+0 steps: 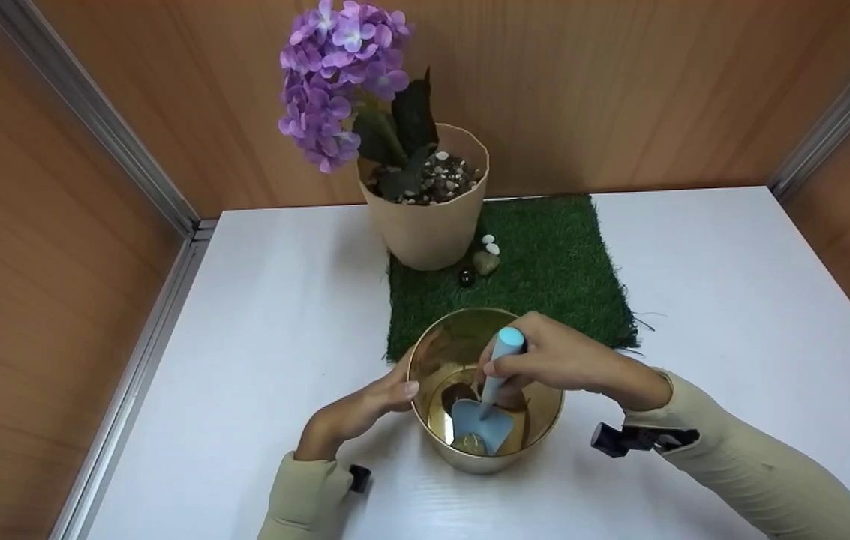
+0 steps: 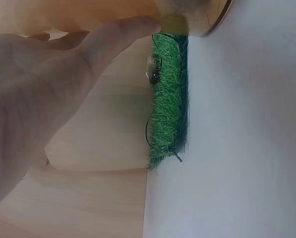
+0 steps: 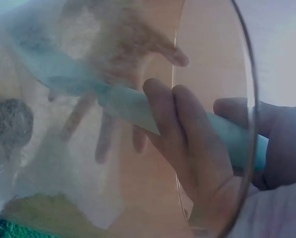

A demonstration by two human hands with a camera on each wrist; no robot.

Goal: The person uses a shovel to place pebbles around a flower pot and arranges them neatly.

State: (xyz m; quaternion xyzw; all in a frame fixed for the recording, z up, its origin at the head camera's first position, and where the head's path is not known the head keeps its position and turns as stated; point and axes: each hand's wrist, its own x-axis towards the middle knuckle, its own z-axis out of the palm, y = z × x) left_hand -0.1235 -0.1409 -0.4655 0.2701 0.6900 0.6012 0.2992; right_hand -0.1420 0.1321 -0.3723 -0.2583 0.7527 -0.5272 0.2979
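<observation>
A clear amber bowl point(image 1: 477, 463) stands in front of the grass mat. My right hand point(image 1: 545, 356) reaches inside it and grips the handle of a light blue toy shovel point(image 1: 497, 429), blade down near the bottom. Seen in the right wrist view, the fingers wrap the shovel's handle point(image 3: 130, 108). An olive stone point(image 1: 470, 444) lies by the blade's edge, and a dark stone point(image 1: 455, 397) sits behind it. My left hand point(image 1: 372, 401) rests against the bowl's left wall with its fingers spread; they show through the wall in the right wrist view.
Behind the bowl lies a green artificial grass mat point(image 1: 545, 277). On it stands a beige pot point(image 1: 425, 232) with purple flowers point(image 1: 342, 67) and pebbles inside. Several loose stones point(image 1: 485, 262) lie beside the pot. Wooden panels point(image 1: 620, 90) enclose the white table point(image 1: 710, 300).
</observation>
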